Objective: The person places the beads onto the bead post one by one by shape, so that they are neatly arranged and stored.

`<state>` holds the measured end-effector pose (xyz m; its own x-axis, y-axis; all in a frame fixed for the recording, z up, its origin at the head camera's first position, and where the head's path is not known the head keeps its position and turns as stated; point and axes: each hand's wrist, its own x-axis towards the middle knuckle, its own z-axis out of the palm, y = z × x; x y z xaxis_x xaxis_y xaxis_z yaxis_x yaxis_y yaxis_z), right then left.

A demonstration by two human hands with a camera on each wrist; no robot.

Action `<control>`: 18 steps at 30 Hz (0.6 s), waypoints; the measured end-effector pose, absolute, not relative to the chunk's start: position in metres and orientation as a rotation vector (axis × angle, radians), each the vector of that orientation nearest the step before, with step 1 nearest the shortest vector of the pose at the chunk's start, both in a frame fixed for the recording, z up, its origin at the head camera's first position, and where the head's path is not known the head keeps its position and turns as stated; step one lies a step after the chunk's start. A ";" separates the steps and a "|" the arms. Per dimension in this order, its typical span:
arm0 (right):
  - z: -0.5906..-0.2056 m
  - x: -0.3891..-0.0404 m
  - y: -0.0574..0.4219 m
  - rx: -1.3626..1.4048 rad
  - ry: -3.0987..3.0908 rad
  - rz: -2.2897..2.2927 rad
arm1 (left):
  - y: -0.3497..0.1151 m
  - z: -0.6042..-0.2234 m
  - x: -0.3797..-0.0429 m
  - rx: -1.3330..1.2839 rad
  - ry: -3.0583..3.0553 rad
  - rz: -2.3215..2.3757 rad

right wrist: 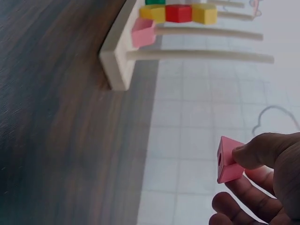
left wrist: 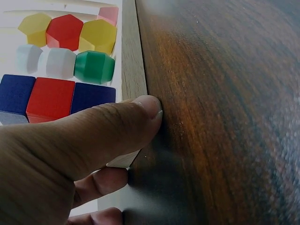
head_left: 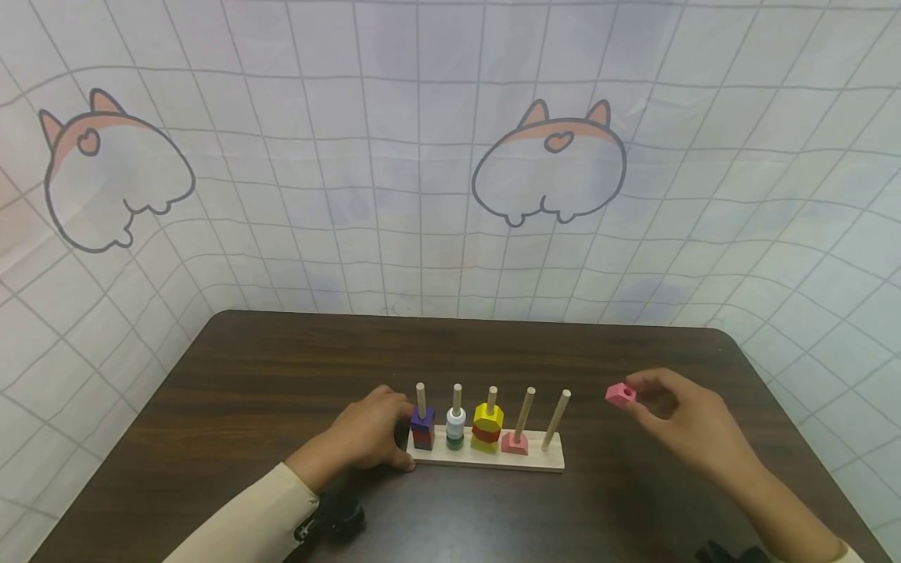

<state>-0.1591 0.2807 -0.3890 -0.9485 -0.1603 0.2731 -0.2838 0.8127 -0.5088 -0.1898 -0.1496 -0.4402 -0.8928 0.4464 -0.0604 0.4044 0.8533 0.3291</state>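
My left hand [head_left: 366, 432] grips the left end of a wooden peg board [head_left: 486, 463], its thumb along the front edge in the left wrist view. Blocks sit on the pegs: blue and red cubes [left wrist: 50, 97], white and green beads [left wrist: 93, 67], yellow and red blocks [head_left: 487, 428], and a single pink block [head_left: 515, 444]. The rightmost peg [head_left: 556, 422] is bare. Off to the right of the board, my right hand [head_left: 693, 422] pinches another pink block [right wrist: 229, 160] between thumb and fingers, raised above the table, its hole showing.
The board stands on a dark wooden table [head_left: 310, 352] with rounded far corners. Behind and beside the table hangs a white gridded cloth [head_left: 317, 180] with cartoon animal drawings. A black strap device [head_left: 338, 516] is on the left wrist.
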 end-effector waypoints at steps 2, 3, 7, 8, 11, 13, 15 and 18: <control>-0.385 -0.157 0.276 0.367 -2.757 0.832 | -0.149 -0.440 -0.190 0.668 2.895 0.468; -0.383 -0.157 0.274 0.373 -2.745 0.832 | -0.149 -0.440 -0.190 0.668 2.895 0.467; -0.375 -0.153 0.265 0.400 -2.703 0.851 | -0.149 -0.439 -0.189 0.662 2.899 0.462; -0.373 -0.152 0.262 0.404 -2.697 0.859 | -0.149 -0.439 -0.189 0.659 2.899 0.462; -0.367 -0.149 0.255 0.419 -2.679 0.884 | -0.148 -0.438 -0.189 0.657 2.896 0.469; -0.363 -0.148 0.249 0.425 -2.665 0.896 | -0.148 -0.438 -0.189 0.655 2.893 0.474; -0.359 -0.147 0.244 0.438 -2.640 0.905 | -0.149 -0.439 -0.189 0.656 2.892 0.475; -0.353 -0.146 0.235 0.458 -2.611 0.926 | -0.149 -0.439 -0.189 0.661 2.892 0.475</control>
<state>-0.1457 0.2351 -0.3530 -0.8929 -0.1869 0.4096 -0.4032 0.7369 -0.5426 -0.1892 -0.1490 -0.4390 -0.8942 0.4433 -0.0627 0.3999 0.8538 0.3334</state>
